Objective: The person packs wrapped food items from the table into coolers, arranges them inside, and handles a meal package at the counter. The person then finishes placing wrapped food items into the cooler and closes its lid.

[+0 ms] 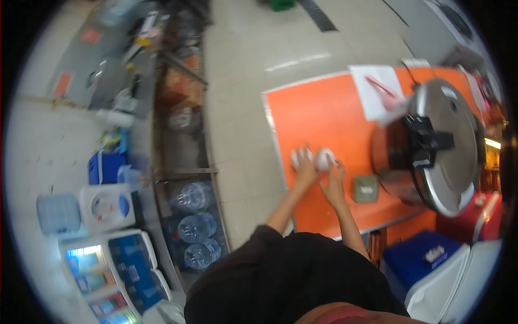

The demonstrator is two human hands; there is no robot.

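Observation:
My left hand point(306, 169) is over a small white round object point(301, 156) on the orange table point(334, 119), its fingers curled around it. Just to the right, my right hand point(334, 181) has its fingers against a second white round object point(325, 159). The two white objects lie side by side, a small gap between them; blur hides what they are. A square green container point(366, 189) with a pale label stands to the right of my right hand.
A large pressure cooker point(450, 146) stands on the table's right side. White paper point(372, 110) with a pink item lies behind. Large water bottles point(197, 228) sit on a shelf at left. A blue-and-white cooler point(421, 259) stands at lower right.

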